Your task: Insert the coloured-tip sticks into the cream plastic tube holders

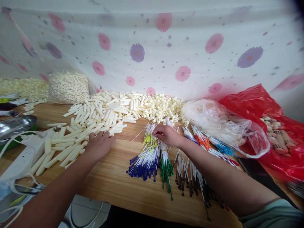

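Observation:
My left hand [101, 146] lies palm down at the near edge of a heap of cream plastic tubes [111, 117], fingers a little apart and touching the tubes. Nothing shows gripped in it. My right hand [167, 135] is closed in a pinch just over the yellow-tipped white sticks [150, 136]; what is between the fingertips, if anything, I cannot make out. Below that hand lie blue-tipped sticks [146, 163] and a bundle of green-tipped sticks [166, 163]. Brown-tipped sticks [187, 175] spread under my right forearm, which partly hides them.
Small cream slotted pieces [163, 107] are heaped at the back, beside a clear bag [211, 114] and a red bag [256, 101]. Orange-tipped sticks [201, 139] and light-blue-tipped sticks [223, 146] lie right. A power strip [28, 155] and metal bowl [16, 126] stand left.

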Action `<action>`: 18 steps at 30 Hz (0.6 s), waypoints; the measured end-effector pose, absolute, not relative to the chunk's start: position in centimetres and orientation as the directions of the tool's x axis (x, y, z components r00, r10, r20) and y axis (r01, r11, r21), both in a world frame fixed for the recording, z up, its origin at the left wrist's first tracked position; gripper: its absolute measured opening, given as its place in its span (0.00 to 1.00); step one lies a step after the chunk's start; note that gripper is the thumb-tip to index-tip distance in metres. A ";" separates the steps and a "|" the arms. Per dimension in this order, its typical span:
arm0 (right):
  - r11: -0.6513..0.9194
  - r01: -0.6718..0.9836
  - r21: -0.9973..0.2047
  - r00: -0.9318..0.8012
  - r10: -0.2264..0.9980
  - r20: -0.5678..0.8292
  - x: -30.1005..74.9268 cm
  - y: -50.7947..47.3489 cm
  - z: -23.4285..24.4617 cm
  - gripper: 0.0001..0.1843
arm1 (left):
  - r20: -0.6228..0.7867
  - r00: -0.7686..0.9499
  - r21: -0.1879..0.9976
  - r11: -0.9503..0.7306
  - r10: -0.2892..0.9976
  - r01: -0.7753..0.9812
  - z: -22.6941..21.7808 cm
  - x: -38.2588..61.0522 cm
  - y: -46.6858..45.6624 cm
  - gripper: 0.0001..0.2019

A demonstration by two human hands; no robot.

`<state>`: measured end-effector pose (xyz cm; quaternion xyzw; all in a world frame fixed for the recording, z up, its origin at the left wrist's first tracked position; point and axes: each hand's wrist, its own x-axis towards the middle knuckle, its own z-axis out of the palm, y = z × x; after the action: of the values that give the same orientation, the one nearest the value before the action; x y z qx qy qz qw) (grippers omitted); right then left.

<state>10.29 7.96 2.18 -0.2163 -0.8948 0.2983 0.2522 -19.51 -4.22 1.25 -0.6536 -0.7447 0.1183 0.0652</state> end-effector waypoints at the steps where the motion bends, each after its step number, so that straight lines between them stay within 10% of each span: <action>1: 0.723 0.235 -0.650 -0.779 0.540 0.319 10.5 7.9 2.1 0.07 | -0.050 -0.132 -0.260 0.115 0.990 0.959 1.2 -19.5 -4.2 0.18; 18: 0.496 0.199 -0.845 -0.674 0.696 0.250 12.6 7.6 1.3 0.02 | 0.147 -0.106 -0.197 0.134 0.984 0.971 -0.6 -20.1 -4.3 0.13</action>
<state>12.55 7.60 1.28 -0.2753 -0.8129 0.4196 0.2957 -20.09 -4.29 -0.63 -0.6575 -0.7432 0.0256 0.1213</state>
